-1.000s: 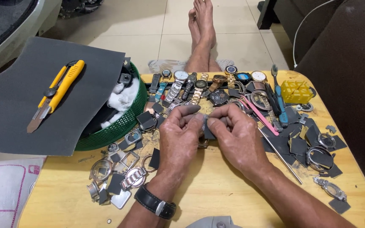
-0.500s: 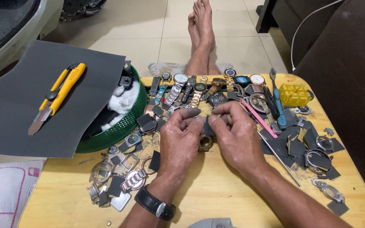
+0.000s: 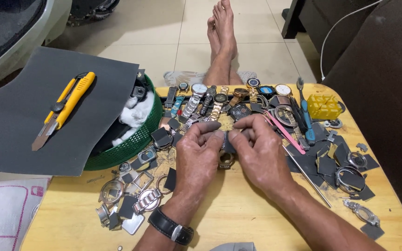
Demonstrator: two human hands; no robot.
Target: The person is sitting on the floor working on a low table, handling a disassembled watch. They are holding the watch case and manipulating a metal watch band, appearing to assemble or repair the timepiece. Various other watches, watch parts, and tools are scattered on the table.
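A small dark sandpaper piece [image 3: 229, 141] is pinched between the left hand [image 3: 200, 153] and right hand [image 3: 260, 151], both grips closed on it, right above a watch case [image 3: 225, 160] on the table [image 3: 238, 209].

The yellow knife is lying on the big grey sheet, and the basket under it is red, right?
Not quite. In the head view, the yellow utility knife does lie on the large dark grey sheet, but the round plastic basket beneath it is green, not red.
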